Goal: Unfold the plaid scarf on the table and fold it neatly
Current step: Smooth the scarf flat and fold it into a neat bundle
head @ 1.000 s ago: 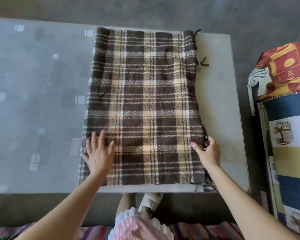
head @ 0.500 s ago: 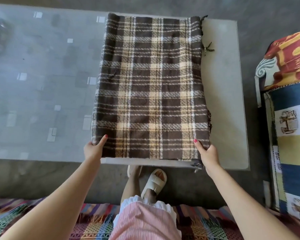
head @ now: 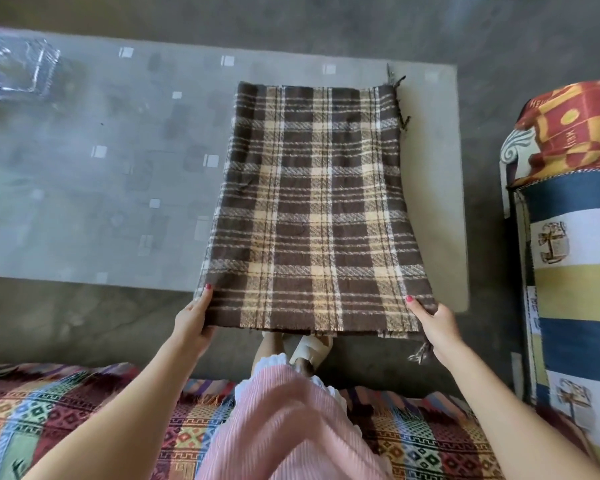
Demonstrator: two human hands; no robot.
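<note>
Both hands are pinching the scarf (head: 312,209): your left hand (head: 193,318) and right hand (head: 435,322) are gripping its near corners, thumbs on top. It is overhanging the tabletop (head: 84,168) edge, looking soft and limp; keep holding corners so layers stay aligned.

A low grey table (head: 125,188) with a glossy top printed in pale and dark squares stands on a dull grey floor (head: 291,22). A folded brown and cream plaid scarf (head: 312,209) lies on its right part, the far edge flat on the top and the near edge reaching out past the table's near rim. Dark fringe strands stick out at the scarf's far right corner. At the far left corner of the table sits a clear, crinkled plastic wrapper (head: 14,69).
</note>
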